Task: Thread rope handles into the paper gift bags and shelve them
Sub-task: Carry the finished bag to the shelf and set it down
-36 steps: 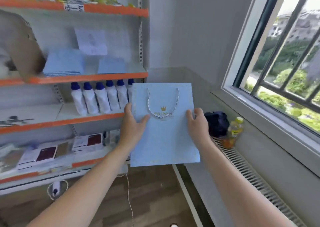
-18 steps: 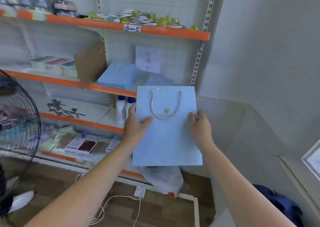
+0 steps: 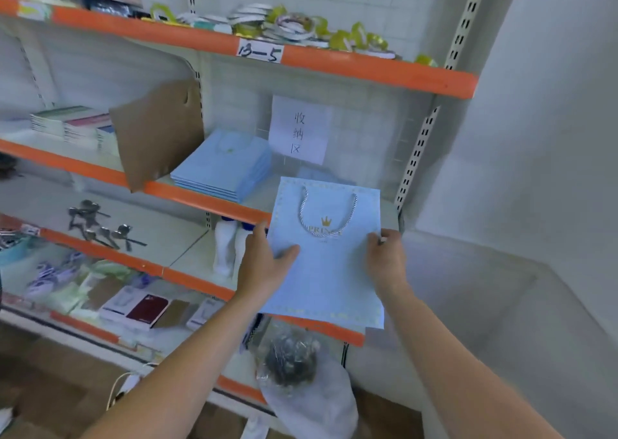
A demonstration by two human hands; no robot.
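Note:
I hold a flat light-blue paper gift bag (image 3: 329,271) with a gold crown print in front of the shelves. A white twisted rope handle (image 3: 326,216) hangs in a loop on its face. My left hand (image 3: 264,261) grips the bag's left edge, thumb on the front. My right hand (image 3: 386,259) grips the right edge. A stack of the same blue bags (image 3: 224,167) lies flat on the orange-edged shelf (image 3: 200,199) just up and left of the held bag. More blue paper shows behind the bag's top edge.
A brown cardboard sheet (image 3: 159,134) leans beside the stack. A paper sign (image 3: 299,131) hangs on the back panel. White bottles (image 3: 227,248) stand on the shelf below, spoons (image 3: 100,224) to their left. A plastic bag (image 3: 307,381) sits low down. A grey wall closes the right.
The view swung left from the window to the shelving and came closer. Both hands carried the bag along, still gripping its two side edges.

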